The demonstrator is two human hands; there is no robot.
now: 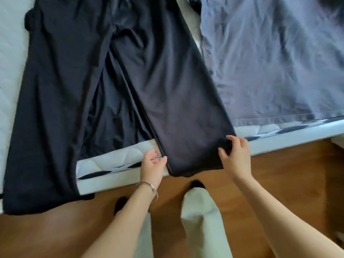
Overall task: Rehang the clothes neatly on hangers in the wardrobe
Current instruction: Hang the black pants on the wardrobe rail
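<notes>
On the bed [111,161] the black trousers [167,90] lie spread, legs running toward the person and hems over the near edge, where the right hand [236,155] pinches one leg's outer hem corner and the left hand [151,164], half curled, touches its inner seam, grip unclear.
</notes>
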